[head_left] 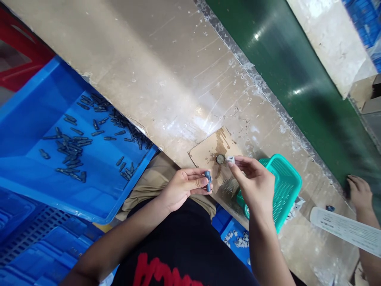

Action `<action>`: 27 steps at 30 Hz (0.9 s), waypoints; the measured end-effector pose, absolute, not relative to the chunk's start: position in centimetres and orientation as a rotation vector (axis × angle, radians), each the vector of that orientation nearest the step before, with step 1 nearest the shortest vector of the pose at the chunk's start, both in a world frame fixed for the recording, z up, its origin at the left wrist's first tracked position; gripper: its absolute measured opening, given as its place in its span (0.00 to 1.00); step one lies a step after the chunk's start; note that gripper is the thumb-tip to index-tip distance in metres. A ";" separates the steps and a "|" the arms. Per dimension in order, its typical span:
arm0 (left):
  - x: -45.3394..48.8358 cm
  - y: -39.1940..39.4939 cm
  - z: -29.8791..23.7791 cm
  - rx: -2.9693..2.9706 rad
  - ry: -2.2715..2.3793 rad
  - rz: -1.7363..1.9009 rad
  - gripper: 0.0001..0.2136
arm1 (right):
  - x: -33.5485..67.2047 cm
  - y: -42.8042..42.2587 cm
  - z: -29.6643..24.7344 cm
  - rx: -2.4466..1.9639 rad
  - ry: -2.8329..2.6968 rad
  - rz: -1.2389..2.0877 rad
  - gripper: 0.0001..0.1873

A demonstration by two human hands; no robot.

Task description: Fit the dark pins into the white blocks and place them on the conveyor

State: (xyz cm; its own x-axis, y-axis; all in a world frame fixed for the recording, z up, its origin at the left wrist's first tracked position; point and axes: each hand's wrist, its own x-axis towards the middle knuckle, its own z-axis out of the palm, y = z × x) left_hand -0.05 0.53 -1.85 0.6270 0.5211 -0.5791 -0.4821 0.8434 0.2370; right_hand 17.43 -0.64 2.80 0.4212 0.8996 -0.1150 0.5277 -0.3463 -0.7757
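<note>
Between the thumb and fingers of my left hand [186, 184] is a small dark blue-grey plastic part [208, 181], roughly cylindrical with a stepped shape. A small white plastic piece [230, 159] is pinched in the fingertips of my right hand [256, 178]. The two pieces are apart. Just left of the white piece, a small round cap-like dish [220, 159] holding something pale sits on a stained cardboard sheet [204, 150]. Behind my right hand stands a green plastic basket [293, 174], partly covered by the hand and forearm.
A large blue bin [32, 159] with many dark parts lies at left. White pieces [241, 239] fill a blue box below the table edge. Beyond the worktable [166, 75] runs a green conveyor belt [276, 59]. Another person's hand [359, 192] rests at right near a white strip [345, 228].
</note>
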 end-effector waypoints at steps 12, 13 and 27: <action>1.8 0.1 -0.8 0.225 0.707 0.716 0.15 | 15.9 -3.1 6.2 -1.789 -1.014 1.033 0.10; 1.8 0.1 -0.8 0.231 0.705 0.723 0.15 | 15.7 -3.2 6.3 -1.797 -1.016 1.029 0.10; 1.4 -0.1 0.4 0.439 0.859 0.784 0.09 | 15.4 -3.2 6.6 -1.830 -1.035 1.156 0.11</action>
